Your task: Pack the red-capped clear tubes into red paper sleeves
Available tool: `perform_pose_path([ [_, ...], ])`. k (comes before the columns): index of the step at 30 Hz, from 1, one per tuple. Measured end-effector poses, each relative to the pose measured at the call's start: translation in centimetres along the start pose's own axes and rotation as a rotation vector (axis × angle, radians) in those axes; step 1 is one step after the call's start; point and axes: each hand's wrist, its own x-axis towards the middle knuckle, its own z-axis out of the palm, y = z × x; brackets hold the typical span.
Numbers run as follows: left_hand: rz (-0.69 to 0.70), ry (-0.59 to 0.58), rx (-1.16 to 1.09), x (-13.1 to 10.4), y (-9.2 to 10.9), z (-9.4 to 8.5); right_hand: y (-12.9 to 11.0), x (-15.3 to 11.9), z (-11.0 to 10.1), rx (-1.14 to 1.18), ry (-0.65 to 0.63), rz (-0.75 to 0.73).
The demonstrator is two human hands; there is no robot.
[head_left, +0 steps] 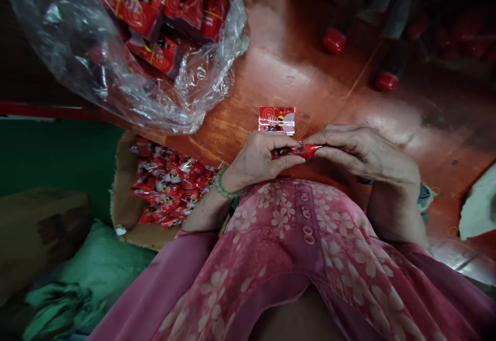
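Note:
A small red plastic packet (306, 151) is held between both hands at the table's front edge. My left hand (261, 157), with a green bead bracelet at its wrist, pinches the packet's left end between thumb and fingers. At the packet's right end, my right hand (360, 152) is closed, thumb against fingertips. Its contents, if any, are hidden. Just beyond my left hand lies a flat red printed wrapper (276, 119) on the table.
A clear plastic bag (201, 88) at the upper left holds banded bundles of red wrappers. Left of me, a cardboard box (127, 175) contains many red packets. Red-capped items (334, 40) lie at the upper right on the reddish-brown table (279, 31).

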Motion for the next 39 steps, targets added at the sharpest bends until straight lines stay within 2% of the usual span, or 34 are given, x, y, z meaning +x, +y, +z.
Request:
perform_pose_path([
  [3, -0.023, -0.001, -0.02, 0.0, 0.2, 0.2, 0.0, 0.2, 0.1, 0.007, 0.005, 0.003],
  [11, -0.022, 0.087, 0.032, 0.6, 0.1, 1.1, -0.2, 0.2, 0.3, 0.007, 0.061, 0.057],
  [21, 0.039, 0.068, 0.062, 0.9, 0.7, 1.1, -0.2, -0.2, -0.2, 0.067, 0.038, 0.067],
  [26, -0.048, 0.037, -0.154, 0.9, 1.1, 1.9, -0.7, -0.6, -0.3, -0.082, 0.024, 0.032],
  [30, -0.123, -0.001, -0.248, 1.2, 1.3, 2.2, -0.9, -0.7, -0.2, -0.049, 0.061, 0.017],
  [35, -0.271, -0.073, -0.369, 1.5, 1.3, 1.5, -0.4, -0.6, 0.8, -0.005, 0.115, -0.043],
  [39, -0.368, -0.083, -0.48, 1.5, 1.2, 0.8, 0.3, -0.7, 1.5, 0.077, 0.186, -0.078],
])
